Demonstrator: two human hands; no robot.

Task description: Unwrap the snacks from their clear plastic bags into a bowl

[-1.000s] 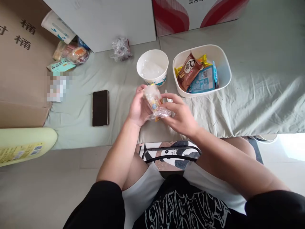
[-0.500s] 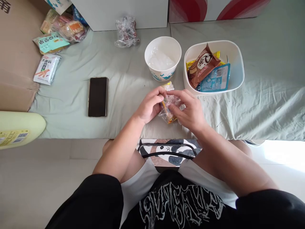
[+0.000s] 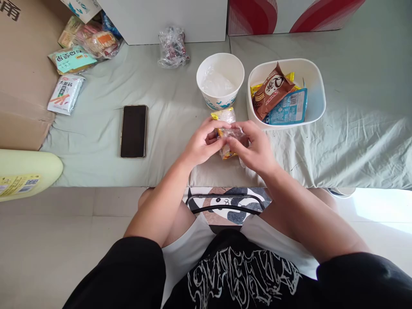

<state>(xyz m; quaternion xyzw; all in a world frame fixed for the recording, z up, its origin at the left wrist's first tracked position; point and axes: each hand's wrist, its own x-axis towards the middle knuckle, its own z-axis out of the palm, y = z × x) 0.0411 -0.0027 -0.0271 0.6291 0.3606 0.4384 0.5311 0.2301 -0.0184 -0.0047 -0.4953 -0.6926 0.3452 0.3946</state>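
Note:
Between my two hands is a clear, crinkled plastic snack packet (image 3: 225, 116) with yellow printed parts. My left hand (image 3: 204, 141) grips its left side, thumb and fingers closed on the plastic. From the other side my right hand (image 3: 254, 146) pinches the packet, its thumb tip close to my left thumb. Part of the packet is hidden behind the fingers. Just beyond it stands a white paper bowl (image 3: 220, 96) with clear plastic inside. To the right, a white plastic bin (image 3: 318, 101) holds a brown snack packet (image 3: 273, 90), a blue packet (image 3: 286, 109) and yellow wrappers.
A black phone (image 3: 133, 131) lies to the left on the green cloth (image 3: 170, 98). Several snack packets sit by a cardboard box (image 3: 25, 81) at far left. A crumpled clear bag (image 3: 173, 47) rests near white boxes (image 3: 167, 17) at the back. A yellow-green bottle (image 3: 28, 174) is at lower left.
My fingers have shifted on the packet, with my left thumb now lower and nearer my right thumb. The packet's yellow top edge has turned to the left. The view has moved slightly.

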